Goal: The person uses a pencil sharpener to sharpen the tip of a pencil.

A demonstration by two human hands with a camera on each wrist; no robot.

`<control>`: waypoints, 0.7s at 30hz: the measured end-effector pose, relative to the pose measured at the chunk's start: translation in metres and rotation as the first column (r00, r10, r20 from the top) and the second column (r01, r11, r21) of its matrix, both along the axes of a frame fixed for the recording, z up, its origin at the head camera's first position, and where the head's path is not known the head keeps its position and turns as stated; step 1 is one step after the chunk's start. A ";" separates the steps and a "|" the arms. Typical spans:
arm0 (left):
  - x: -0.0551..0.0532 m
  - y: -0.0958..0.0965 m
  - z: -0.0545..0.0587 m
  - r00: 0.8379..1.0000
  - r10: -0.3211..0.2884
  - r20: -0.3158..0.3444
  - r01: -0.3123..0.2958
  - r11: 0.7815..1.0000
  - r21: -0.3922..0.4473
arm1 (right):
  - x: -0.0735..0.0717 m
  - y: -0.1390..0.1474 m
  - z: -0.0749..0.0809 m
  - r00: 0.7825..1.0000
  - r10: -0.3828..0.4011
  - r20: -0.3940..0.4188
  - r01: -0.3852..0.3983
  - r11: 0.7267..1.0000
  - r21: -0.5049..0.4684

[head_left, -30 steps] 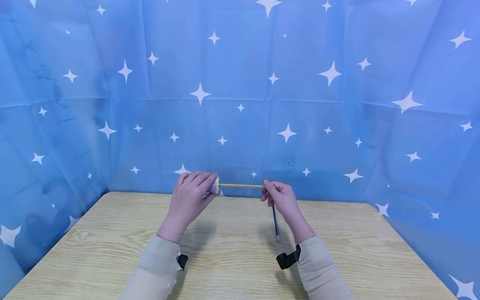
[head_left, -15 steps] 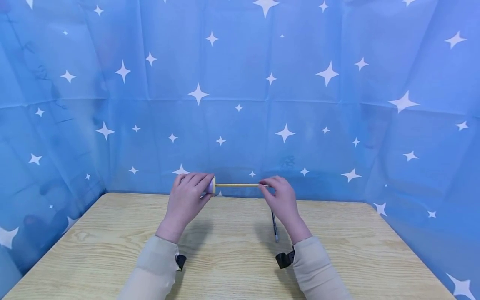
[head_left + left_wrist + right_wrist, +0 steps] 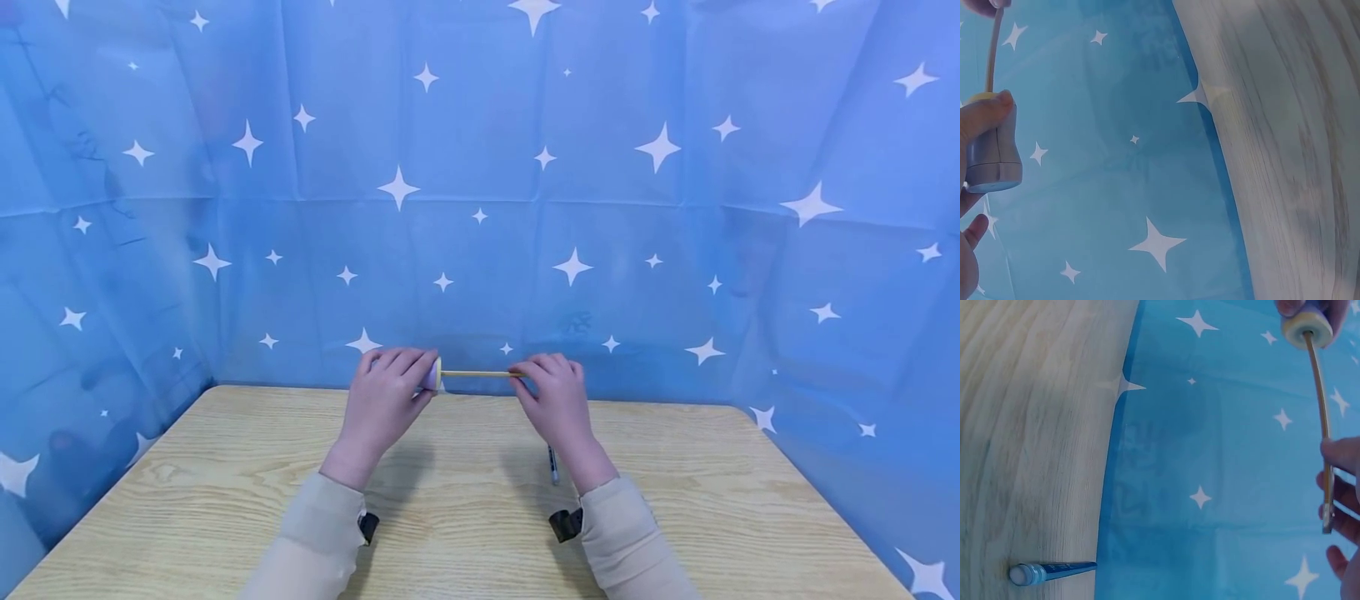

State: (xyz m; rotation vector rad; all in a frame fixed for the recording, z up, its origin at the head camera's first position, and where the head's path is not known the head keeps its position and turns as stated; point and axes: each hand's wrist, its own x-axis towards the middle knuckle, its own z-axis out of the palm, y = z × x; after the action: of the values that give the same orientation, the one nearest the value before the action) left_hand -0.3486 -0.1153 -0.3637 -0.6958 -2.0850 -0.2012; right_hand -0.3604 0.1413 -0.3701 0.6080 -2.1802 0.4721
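The table (image 3: 465, 517) is looking like wood, the curtain (image 3: 495, 175) like creased cloth, the lilac cylinder (image 3: 996, 156) like smooth plastic.

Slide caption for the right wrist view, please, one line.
Right grip pinches a yellow pencil set into a small container the left grip holds; a second pencil lies on the table.

You could pass over the desk (image 3: 465, 517) between your wrist cameras (image 3: 566, 525), but a yellow rod (image 3: 477, 374) bars the gap from left hand (image 3: 382, 400) to right hand (image 3: 558, 402), and a dark pencil (image 3: 1063, 570), apparently part-hidden, lies below.
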 end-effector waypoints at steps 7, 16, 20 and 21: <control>-0.001 0.003 -0.002 0.999 -0.017 -0.031 0.017 1.000 -0.006 | 0.000 -0.004 -0.005 0.997 0.044 -0.063 -0.042 0.999 0.026; -0.001 0.005 -0.003 0.998 -0.044 -0.042 0.045 0.999 0.005 | -0.002 -0.003 -0.006 0.993 0.055 -0.108 -0.052 0.998 0.029; -0.001 0.005 -0.003 0.998 -0.045 -0.037 0.045 0.999 0.003 | -0.003 -0.003 -0.007 0.991 0.059 -0.117 -0.056 0.998 0.029; -0.001 0.005 -0.003 0.998 -0.044 -0.035 0.044 0.999 0.002 | -0.003 -0.003 -0.007 0.991 0.060 -0.119 -0.057 0.998 0.030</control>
State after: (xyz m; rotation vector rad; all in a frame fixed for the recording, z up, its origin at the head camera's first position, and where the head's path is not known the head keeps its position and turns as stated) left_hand -0.3498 -0.1106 -0.3667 -0.7390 -2.0367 -0.2147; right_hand -0.3633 0.1379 -0.3774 0.6987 -2.0623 0.4274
